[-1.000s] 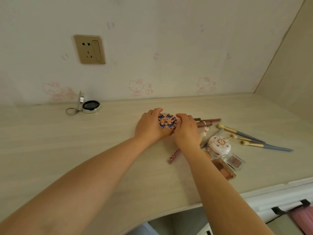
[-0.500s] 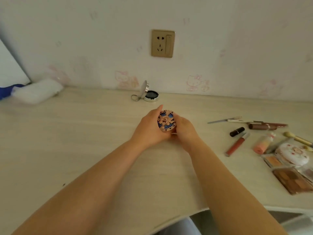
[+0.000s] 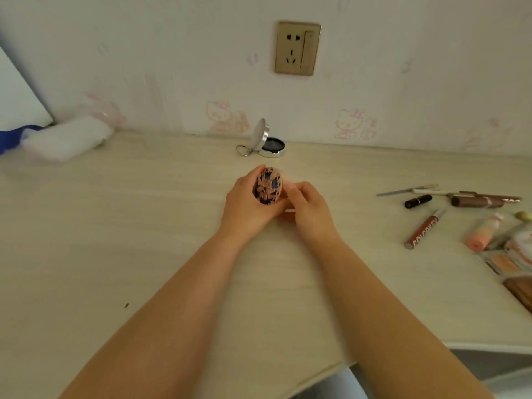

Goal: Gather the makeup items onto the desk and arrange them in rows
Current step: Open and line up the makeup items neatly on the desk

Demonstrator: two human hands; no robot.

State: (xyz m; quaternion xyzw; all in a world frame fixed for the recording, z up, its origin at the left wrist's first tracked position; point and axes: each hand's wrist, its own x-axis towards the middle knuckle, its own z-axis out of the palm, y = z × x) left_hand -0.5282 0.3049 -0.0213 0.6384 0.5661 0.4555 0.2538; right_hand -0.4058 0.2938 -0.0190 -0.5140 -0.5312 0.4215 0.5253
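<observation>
Both hands meet over the middle of the pale wood-grain desk [image 3: 121, 226]. The left hand [image 3: 247, 207] has its fingers curled round a round patterned compact [image 3: 268, 186] with a blue and rose-gold ornamented face, holding it tilted on edge above the desk surface; whether its lower rim touches the desk cannot be told. The right hand [image 3: 306, 208] is just beside it, thumb and fingertips bent against the compact's right edge in a pinch. Behind the hands, near the wall, a small round silver case [image 3: 270, 144] lies open with its lid standing up and a key ring at its left side. To the right, well apart from the hands, the other makeup lies loose and unaligned: a black lipstick tube [image 3: 418, 201], a red lip gloss tube [image 3: 423, 229] lying diagonally, a brown lip gloss tube [image 3: 478, 201] with a thin pencil-like stick [image 3: 407, 191] behind it, a peach squeeze tube [image 3: 483, 233], and, cut by the frame edge, an orange blush pan [image 3: 502, 262] and a brown palette [image 3: 521, 290]. At far left a white folded cloth [image 3: 64, 138] rests against the wall with a blue item [image 3: 11, 136] beside it. A brass-coloured wall socket [image 3: 297, 48] is mounted above the desk, on wallpaper printed with pink cartoon cats.
</observation>
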